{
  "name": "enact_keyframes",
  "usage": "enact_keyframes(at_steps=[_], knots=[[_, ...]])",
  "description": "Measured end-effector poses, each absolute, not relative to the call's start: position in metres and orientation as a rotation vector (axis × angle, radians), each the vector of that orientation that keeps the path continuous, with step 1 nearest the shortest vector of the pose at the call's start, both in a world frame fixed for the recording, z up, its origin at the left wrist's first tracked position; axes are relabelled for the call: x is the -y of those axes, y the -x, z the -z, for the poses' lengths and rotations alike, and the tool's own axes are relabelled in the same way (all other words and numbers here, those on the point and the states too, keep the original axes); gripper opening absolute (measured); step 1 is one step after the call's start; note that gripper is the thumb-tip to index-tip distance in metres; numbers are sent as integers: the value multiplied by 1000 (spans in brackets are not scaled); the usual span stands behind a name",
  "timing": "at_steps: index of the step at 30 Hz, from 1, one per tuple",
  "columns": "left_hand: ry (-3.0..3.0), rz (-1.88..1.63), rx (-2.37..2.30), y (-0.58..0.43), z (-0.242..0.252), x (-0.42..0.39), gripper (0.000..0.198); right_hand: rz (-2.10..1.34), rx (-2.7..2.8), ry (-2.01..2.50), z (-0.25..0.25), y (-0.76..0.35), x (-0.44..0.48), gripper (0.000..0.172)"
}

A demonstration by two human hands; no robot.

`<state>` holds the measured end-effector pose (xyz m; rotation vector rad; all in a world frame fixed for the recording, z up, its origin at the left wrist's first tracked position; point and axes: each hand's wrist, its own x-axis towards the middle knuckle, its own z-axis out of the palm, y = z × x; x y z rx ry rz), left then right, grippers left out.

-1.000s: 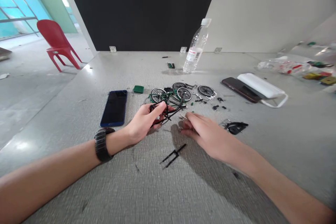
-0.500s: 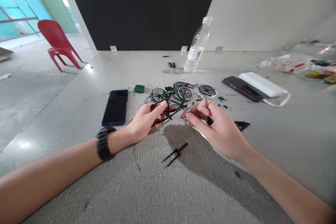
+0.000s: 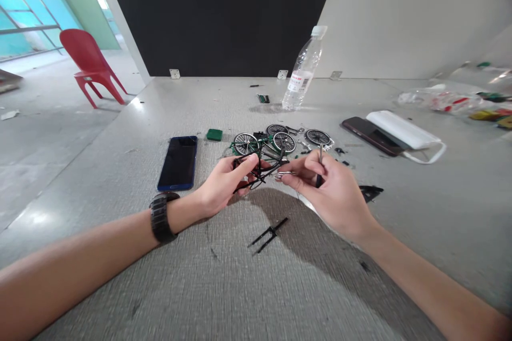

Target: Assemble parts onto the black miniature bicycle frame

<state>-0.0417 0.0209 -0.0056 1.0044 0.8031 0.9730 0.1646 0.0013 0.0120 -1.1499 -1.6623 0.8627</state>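
My left hand point(image 3: 224, 184) is closed on a small black model bicycle frame point(image 3: 262, 169), held just above the grey table point(image 3: 240, 277). My right hand point(image 3: 328, 189) is closed too. It pinches a small silvery metal part point(image 3: 285, 173) against the frame, and a thin screwdriver point(image 3: 320, 162) sticks up between its fingers. Behind the hands lie several spoked model wheels point(image 3: 285, 141) with green and black bicycle parts. A black fork piece point(image 3: 267, 235) lies on the table nearer to me.
A blue phone point(image 3: 178, 162) lies left of my left hand, a green block point(image 3: 214, 134) behind it. A clear water bottle point(image 3: 303, 70) stands at the back. To the right are a dark phone point(image 3: 370, 135), a white power bank point(image 3: 400, 129) and plastic bags point(image 3: 444, 98). A red chair point(image 3: 90, 66) stands far left.
My right hand rose from the table with the screwdriver and the small metal part and moved left to meet the frame. My left hand stayed almost in place.
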Motion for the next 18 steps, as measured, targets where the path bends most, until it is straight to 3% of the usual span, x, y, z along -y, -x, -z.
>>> enact_keyframes(at_steps=[5, 13, 18], knots=[[-1024, -966, -765, 42, 6, -21, 53, -707, 1680, 1118, -10, -156, 0, 57], [-1055, -937, -774, 43, 9, -22, 52, -795, 1615, 1027, -1, -146, 1, 57], [-1071, -924, -795, 43, 6, -22, 50, -676, 1653, 991, 2, -146, 3, 56]])
